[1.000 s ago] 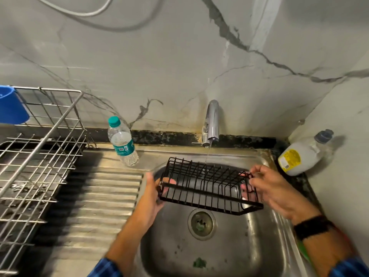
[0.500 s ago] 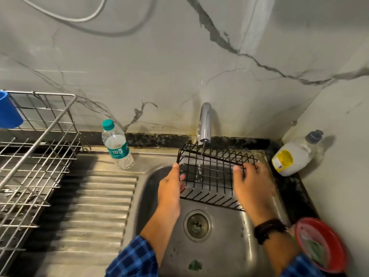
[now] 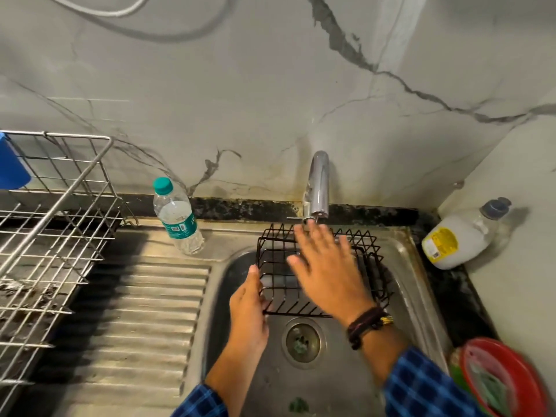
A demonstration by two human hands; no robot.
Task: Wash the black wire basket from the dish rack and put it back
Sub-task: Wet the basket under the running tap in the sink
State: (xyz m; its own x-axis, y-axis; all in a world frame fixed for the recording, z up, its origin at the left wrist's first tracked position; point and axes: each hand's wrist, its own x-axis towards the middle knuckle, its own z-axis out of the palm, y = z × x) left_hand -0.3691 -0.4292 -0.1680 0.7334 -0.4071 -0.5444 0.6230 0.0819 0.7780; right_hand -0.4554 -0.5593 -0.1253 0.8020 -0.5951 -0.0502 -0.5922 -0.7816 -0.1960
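Note:
The black wire basket (image 3: 373,266) hangs over the steel sink (image 3: 421,284), tipped so its open side faces me, just below the tap (image 3: 319,183). My left hand (image 3: 248,308) grips its left edge. My right hand (image 3: 326,266) lies flat across the basket's middle with fingers spread, fingertips close under the spout, and it hides much of the wires. The silver dish rack (image 3: 51,236) stands on the counter at the far left.
A water bottle with a teal cap (image 3: 177,218) stands on the ribbed drainboard (image 3: 135,320). A white soap jug (image 3: 460,236) lies in the back right corner. A red bowl (image 3: 502,380) sits at the lower right. A blue cup (image 3: 12,167) hangs on the rack.
My right hand let go of the basket's right side and moved across its middle toward the tap, fingers spread. The left hand kept its grip on the left edge.

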